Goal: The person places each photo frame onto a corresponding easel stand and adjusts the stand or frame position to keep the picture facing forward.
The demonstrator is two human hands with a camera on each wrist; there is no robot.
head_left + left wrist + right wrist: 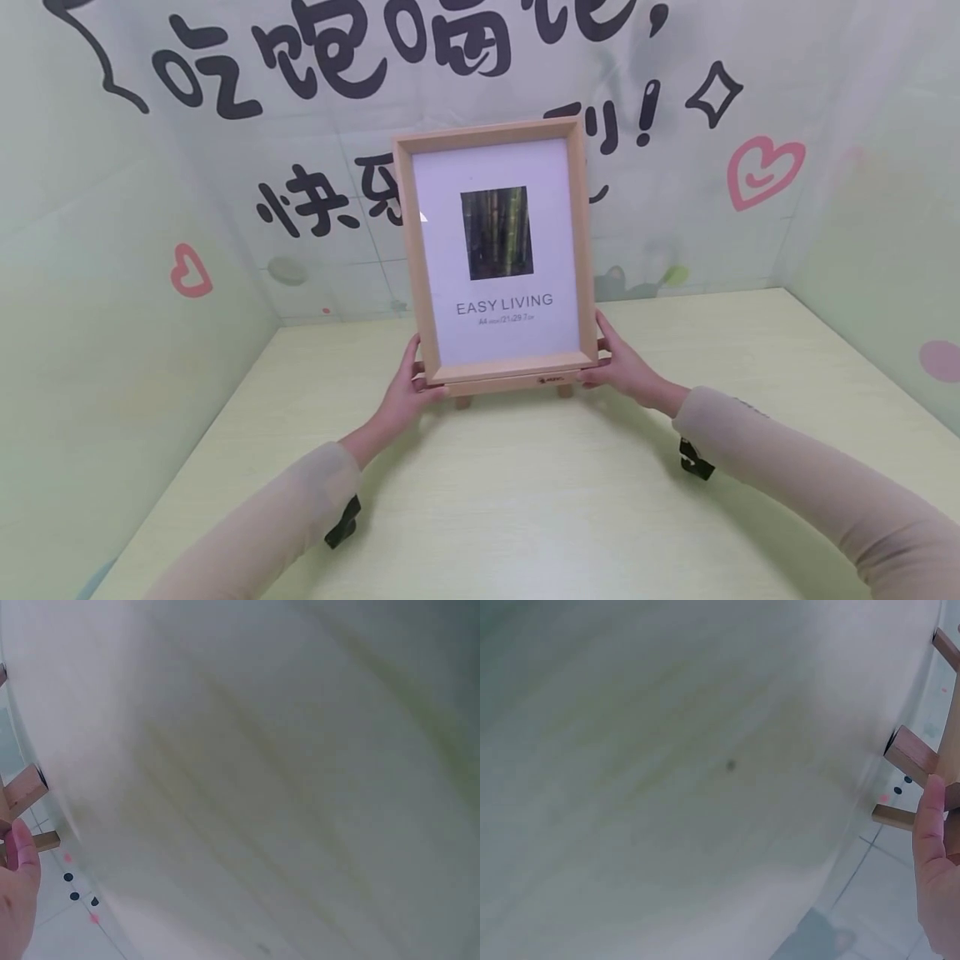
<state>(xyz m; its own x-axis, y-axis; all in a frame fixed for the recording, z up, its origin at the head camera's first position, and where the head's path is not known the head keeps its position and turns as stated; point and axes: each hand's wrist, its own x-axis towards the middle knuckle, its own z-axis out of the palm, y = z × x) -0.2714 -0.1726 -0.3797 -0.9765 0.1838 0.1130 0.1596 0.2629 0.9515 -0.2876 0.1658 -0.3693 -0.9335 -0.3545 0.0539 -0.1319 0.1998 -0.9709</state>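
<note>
A light wooden picture frame point(417, 250) stands upright, leaning slightly back, on a small wooden easel point(502, 386). Behind its glass is a white sheet with a dark bamboo picture point(497, 233) and the words "EASY LIVING". At the lower left corner, my left hand point(405, 396) grips the end of the easel's ledge, thumb in front and fingers up along the side. My right hand point(626, 367) holds the opposite end the same way. Each wrist view catches a thumb against the wood near the easel's legs point(28, 791) point(911, 754); most of the frame is hidden there.
Under the easel lies a pale wood-grain table point(510, 492). Close behind stands a white printed backdrop point(315, 275) with black lettering and pink hearts. Pale side panels point(112, 350) enclose the table left and right.
</note>
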